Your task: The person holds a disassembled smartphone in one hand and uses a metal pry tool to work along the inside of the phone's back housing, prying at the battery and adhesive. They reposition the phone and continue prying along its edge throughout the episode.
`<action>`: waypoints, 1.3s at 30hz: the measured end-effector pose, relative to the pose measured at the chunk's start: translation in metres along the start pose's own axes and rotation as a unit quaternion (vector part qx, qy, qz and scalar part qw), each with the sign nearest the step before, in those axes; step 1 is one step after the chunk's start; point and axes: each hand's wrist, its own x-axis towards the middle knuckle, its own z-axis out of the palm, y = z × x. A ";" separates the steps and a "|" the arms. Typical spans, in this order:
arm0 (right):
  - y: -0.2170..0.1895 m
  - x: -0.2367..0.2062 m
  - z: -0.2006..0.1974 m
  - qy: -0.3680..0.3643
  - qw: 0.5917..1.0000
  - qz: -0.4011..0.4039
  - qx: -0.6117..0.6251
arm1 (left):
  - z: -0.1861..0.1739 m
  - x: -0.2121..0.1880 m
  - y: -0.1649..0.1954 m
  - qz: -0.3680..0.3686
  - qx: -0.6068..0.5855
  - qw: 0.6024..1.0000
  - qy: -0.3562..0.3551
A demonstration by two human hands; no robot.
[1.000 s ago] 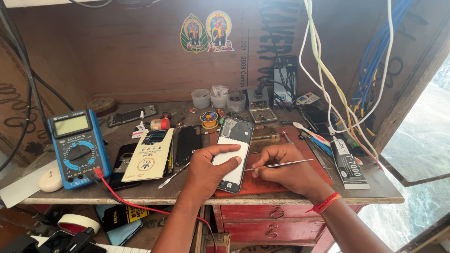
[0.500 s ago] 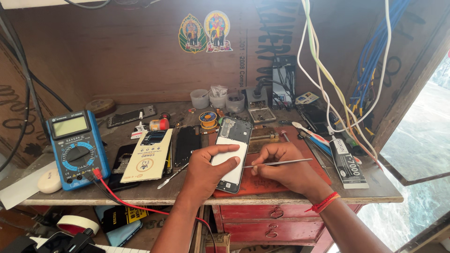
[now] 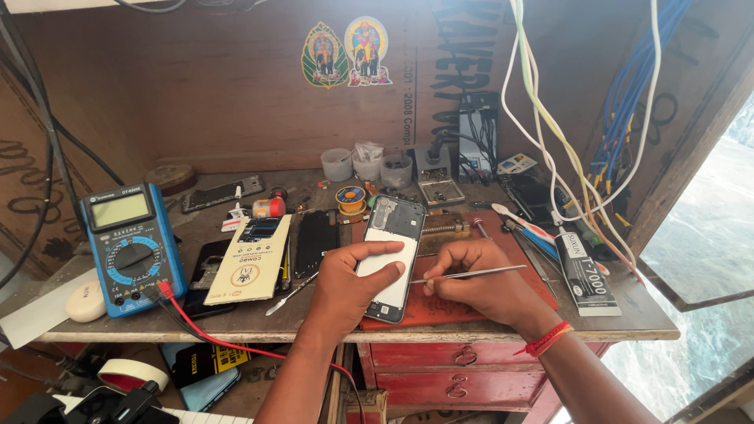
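I see an opened black smartphone with a white inner panel (image 3: pixel 390 259) lying face down on a red-brown work mat (image 3: pixel 463 302) at the front middle of the worn wooden bench (image 3: pixel 503 322). My left hand (image 3: pixel 353 279) presses down on its lower half, thumb stretched flat across the white panel and fingers curled around the left edge. My right hand (image 3: pixel 483 283) rests on the mat just beside the phone, fingers pinched closed on a thin metal tweezer (image 3: pixel 471 274) that lies nearly level, its tip touching the phone's right edge; a red thread band (image 3: pixel 547 339) circles that wrist. Left of the phone lie a black phone back cover (image 3: pixel 316 239) and a cream-coloured card package with a dark window (image 3: pixel 251 259), then a blue digital multimeter (image 3: pixel 132 247) with a red lead (image 3: pixel 212 334) trailing over the bench edge. To the right sits a black glue tube (image 3: pixel 585 271). Behind stand small white plastic cups (image 3: pixel 367 165), and white and blue cables (image 3: pixel 581 118) hang down the back wall.
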 end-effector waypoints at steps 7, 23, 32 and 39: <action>-0.001 0.000 0.001 0.022 1.000 0.003 -0.008 | 0.000 0.000 0.000 0.005 -0.002 1.000 -0.001; -0.001 0.000 0.000 0.011 1.000 -0.011 -0.008 | -0.001 0.000 0.000 0.002 -0.001 1.000 -0.002; -0.005 0.000 0.005 0.016 1.000 0.011 -0.014 | -0.002 0.000 0.002 0.008 0.001 1.000 -0.001; -0.002 0.000 0.001 0.016 1.000 0.006 -0.024 | -0.001 -0.001 0.004 0.006 0.006 1.000 -0.003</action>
